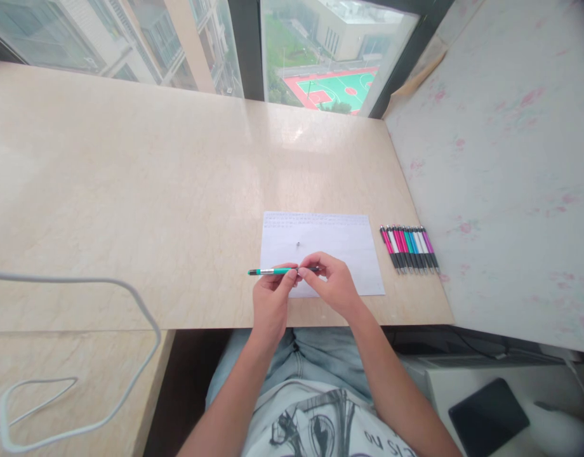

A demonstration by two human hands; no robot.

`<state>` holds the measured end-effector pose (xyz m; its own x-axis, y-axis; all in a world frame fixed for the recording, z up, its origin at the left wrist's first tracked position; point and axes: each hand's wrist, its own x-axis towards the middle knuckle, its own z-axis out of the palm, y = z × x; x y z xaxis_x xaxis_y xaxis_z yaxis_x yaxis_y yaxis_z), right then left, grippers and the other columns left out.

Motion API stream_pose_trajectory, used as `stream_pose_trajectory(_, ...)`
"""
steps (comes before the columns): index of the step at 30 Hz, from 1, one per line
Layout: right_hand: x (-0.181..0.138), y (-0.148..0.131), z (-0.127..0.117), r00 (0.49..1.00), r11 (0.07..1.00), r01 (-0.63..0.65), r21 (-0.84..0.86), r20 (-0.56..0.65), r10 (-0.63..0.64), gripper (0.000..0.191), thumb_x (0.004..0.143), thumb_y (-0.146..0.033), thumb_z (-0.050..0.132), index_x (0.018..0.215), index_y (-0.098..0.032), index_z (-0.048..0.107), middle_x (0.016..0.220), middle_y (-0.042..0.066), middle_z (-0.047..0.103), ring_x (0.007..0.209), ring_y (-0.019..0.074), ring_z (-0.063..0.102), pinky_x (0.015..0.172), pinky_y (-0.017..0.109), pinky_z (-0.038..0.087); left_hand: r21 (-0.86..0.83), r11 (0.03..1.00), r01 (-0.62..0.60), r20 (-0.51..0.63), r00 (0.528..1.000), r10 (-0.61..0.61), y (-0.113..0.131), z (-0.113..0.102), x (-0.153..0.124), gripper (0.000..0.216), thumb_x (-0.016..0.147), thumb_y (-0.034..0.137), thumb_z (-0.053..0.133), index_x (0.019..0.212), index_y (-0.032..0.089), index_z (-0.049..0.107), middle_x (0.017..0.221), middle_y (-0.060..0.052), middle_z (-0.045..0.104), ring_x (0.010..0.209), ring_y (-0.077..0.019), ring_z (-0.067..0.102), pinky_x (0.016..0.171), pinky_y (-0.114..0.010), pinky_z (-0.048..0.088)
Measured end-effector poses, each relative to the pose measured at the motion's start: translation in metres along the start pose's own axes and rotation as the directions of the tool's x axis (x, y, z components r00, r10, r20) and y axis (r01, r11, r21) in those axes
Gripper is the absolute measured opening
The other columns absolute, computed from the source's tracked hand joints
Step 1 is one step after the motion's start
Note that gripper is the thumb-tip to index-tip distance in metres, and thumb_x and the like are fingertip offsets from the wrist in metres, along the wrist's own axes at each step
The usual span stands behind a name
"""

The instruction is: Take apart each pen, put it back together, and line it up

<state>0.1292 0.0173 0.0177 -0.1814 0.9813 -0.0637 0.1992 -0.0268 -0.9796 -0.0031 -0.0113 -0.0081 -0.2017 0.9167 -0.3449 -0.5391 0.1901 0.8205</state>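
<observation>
A green pen point(272, 271) with a silver band lies level between my hands, above the lower left part of a white sheet of paper point(339, 247). My left hand point(272, 293) is closed around its barrel, the end sticking out to the left. The fingers of my right hand point(334, 283) pinch the dark grip end on the right, and the fingertips of both hands meet there. Whether the pen's parts are joined or apart is hidden by my fingers. On the paper, just beyond my hands, rests a tiny metal piece point(298, 244).
A row of several pens point(409, 249) in pink, white, green, blue and purple lies right of the paper, near the wall point(501, 171). A white cable point(130, 292) loops over the left side. A dark tablet-like slab point(489, 417) lies lower right. Windows point(339, 57) border the far edge.
</observation>
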Motion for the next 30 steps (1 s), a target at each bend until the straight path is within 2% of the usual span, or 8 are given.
stream_pose_trajectory(6, 0.004, -0.009, -0.02, 0.988, 0.941, 0.143, -0.308, 0.105, -0.116, 0.011, 0.086, -0.031, 0.065, 0.092, -0.024, 0.071, 0.089, 0.003, 0.074, 0.079, 0.0187, 0.068, 0.067, 0.031, 0.055, 0.025, 1.0, 0.005, -0.056, 0.998, -0.004, 0.006, -0.005, 0.006, 0.026, 0.07, 0.035, 0.084, 0.086, 0.015, 0.077, 0.082, -0.006, 0.074, 0.07, -0.0127, 0.065, 0.074, -0.027, 0.051)
stream_pose_trajectory(9, 0.005, -0.009, -0.032, 0.976, 0.904, 0.199, -0.38, 0.157, -0.148, 0.017, 0.088, -0.028, 0.063, 0.102, -0.025, 0.072, 0.097, 0.004, 0.074, 0.085, 0.0198, 0.068, 0.071, 0.033, 0.056, -0.038, 0.999, 0.016, -0.1, 0.995, -0.02, 0.01, -0.007, 0.011, 0.028, 0.067, 0.034, 0.086, 0.082, 0.014, 0.075, 0.079, -0.005, 0.073, 0.065, -0.0106, 0.063, 0.07, -0.026, 0.05)
stream_pose_trajectory(12, 0.003, -0.004, -0.039, 0.97, 0.866, 0.227, -0.445, 0.185, -0.158, 0.016, 0.09, -0.024, 0.059, 0.1, -0.025, 0.072, 0.097, 0.004, 0.073, 0.087, 0.02, 0.067, 0.078, 0.035, 0.054, -0.089, 0.996, 0.012, -0.136, 0.99, -0.024, 0.013, -0.009, 0.014, 0.027, 0.066, 0.032, 0.086, 0.082, 0.013, 0.075, 0.081, -0.005, 0.072, 0.065, -0.0099, 0.062, 0.069, -0.025, 0.05)
stream_pose_trajectory(15, 0.002, 0.005, -0.04, 0.987, 0.817, 0.144, -0.558, 0.024, -0.158, 0.012, 0.087, -0.023, 0.062, 0.095, -0.023, 0.072, 0.093, 0.006, 0.07, 0.091, 0.0226, 0.065, 0.081, 0.037, 0.052, -0.122, 0.993, 0.004, -0.165, 0.986, -0.024, 0.014, -0.013, 0.017, 0.027, 0.067, 0.031, 0.086, 0.084, 0.013, 0.074, 0.083, -0.005, 0.072, 0.067, -0.0094, 0.062, 0.069, -0.025, 0.049)
stream_pose_trajectory(18, 0.008, 0.013, -0.032, 0.983, 0.773, 0.004, -0.635, -0.138, -0.118, 0.012, 0.086, -0.023, 0.063, 0.093, -0.021, 0.072, 0.085, 0.006, 0.068, 0.084, 0.0227, 0.064, 0.079, 0.037, 0.05, -0.135, 0.991, 0.003, -0.163, 0.986, -0.025, 0.013, -0.015, 0.018, 0.027, 0.068, 0.03, 0.086, 0.085, 0.013, 0.074, 0.085, -0.005, 0.071, 0.068, -0.0089, 0.061, 0.068, -0.023, 0.048)
stream_pose_trajectory(21, 0.022, 0.016, -0.018, 0.983, 0.769, -0.069, -0.635, -0.174, -0.056, 0.014, 0.086, -0.024, 0.062, 0.095, -0.019, 0.072, 0.081, 0.005, 0.069, 0.073, 0.0198, 0.063, 0.074, 0.034, 0.049, -0.138, 0.99, 0.007, -0.15, 0.988, -0.028, 0.012, -0.014, 0.017, 0.028, 0.068, 0.031, 0.085, 0.087, 0.013, 0.075, 0.086, -0.005, 0.071, 0.067, -0.0083, 0.061, 0.066, -0.022, 0.048)
stream_pose_trajectory(24, 0.038, 0.016, -0.005, 0.973, 0.765, -0.119, -0.633, -0.229, -0.038, 0.017, 0.087, -0.026, 0.059, 0.096, -0.019, 0.072, 0.083, 0.005, 0.071, 0.073, 0.0195, 0.063, 0.072, 0.033, 0.048, -0.135, 0.991, 0.019, -0.145, 0.989, -0.039, 0.012, -0.013, 0.015, 0.029, 0.067, 0.031, 0.086, 0.087, 0.012, 0.075, 0.083, -0.005, 0.071, 0.066, -0.008, 0.06, 0.065, -0.022, 0.048)
stream_pose_trajectory(30, 0.04, 0.016, -0.002, 0.964, 0.788, -0.095, -0.608, -0.254, -0.08, 0.021, 0.09, -0.03, 0.055, 0.097, -0.018, 0.071, 0.087, 0.008, 0.072, 0.074, 0.0198, 0.063, 0.075, 0.034, 0.048, -0.127, 0.991, 0.033, -0.132, 0.99, -0.049, 0.013, -0.011, 0.013, 0.027, 0.068, 0.03, 0.086, 0.086, 0.013, 0.076, 0.082, -0.005, 0.071, 0.066, -0.0081, 0.06, 0.066, -0.022, 0.049)
